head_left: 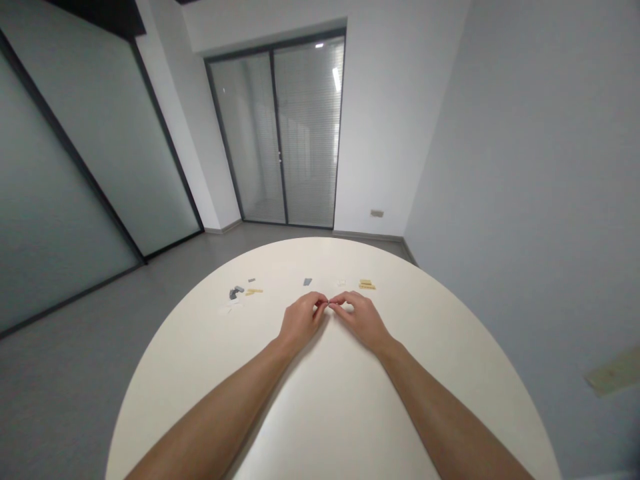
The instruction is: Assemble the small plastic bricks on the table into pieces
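Over the white table (320,413), my left hand (303,319) and my right hand (361,320) meet at their fingertips. Both are closed in a pinch, and whatever lies between the fingers is too small to make out. Just beyond my left hand lies a blue-grey piece (307,282). Past my right hand are some yellow strips (367,285) and a faint whitish piece (341,283). Farther left sit dark grey pieces (234,293), more yellow strips (253,291) and a small grey piece (251,280).
Thin white pieces (231,305) lie near the dark grey ones. The table's rounded far edge curves in front of a glass door (307,133). A grey-white wall (540,167) stands at the right, and frosted glass panels (100,133) are at the left.
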{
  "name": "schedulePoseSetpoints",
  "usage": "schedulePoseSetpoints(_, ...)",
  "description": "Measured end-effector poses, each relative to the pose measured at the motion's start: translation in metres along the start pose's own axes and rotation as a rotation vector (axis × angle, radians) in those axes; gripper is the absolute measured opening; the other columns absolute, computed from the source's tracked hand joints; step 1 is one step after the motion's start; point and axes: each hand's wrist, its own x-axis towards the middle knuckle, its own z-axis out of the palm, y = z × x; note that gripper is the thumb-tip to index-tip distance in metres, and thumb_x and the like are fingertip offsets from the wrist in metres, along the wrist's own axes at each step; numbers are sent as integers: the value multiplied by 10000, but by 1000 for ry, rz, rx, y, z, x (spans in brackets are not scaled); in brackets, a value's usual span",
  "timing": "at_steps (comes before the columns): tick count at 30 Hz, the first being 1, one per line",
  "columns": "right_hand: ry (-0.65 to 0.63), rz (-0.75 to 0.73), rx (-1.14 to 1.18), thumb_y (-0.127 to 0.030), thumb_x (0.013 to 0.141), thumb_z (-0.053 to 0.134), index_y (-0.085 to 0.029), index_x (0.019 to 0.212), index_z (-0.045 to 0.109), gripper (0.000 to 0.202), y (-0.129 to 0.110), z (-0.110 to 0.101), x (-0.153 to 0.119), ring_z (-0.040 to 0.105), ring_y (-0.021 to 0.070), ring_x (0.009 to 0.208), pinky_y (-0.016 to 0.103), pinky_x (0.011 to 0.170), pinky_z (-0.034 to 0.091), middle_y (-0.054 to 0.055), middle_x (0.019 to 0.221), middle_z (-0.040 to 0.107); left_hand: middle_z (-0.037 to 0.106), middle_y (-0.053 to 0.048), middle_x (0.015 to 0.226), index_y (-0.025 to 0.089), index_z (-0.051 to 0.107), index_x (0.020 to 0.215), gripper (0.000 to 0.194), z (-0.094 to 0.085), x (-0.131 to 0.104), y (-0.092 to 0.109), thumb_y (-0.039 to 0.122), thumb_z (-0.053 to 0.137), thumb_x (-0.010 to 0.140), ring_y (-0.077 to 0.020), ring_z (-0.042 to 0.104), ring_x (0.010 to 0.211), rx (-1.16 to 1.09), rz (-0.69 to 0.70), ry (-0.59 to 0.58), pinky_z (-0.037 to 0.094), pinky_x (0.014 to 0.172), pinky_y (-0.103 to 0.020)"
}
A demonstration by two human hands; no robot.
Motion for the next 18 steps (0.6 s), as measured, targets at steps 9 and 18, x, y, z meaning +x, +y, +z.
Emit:
schedulePoseSetpoints(9,16,7,-144,-336,906,647,-256,939,709,106,3,3,-1,644,212,887,348,811,478,35,897,716,740,-13,1040,252,698,1050,228,2,0,-2,225,507,929,-167,676,915,7,20,-15,526,806,-275)
schedulePoseSetpoints(18,-79,96,-371,-318,877,684,-281,898,741,72,3,1,-1,652,227,859,337,753,477,37,849,723,718,-66,1119,230,741,1053,273,6,1,-3,208,493,941,-216,638,1036,171,233,-93,493,940,-363)
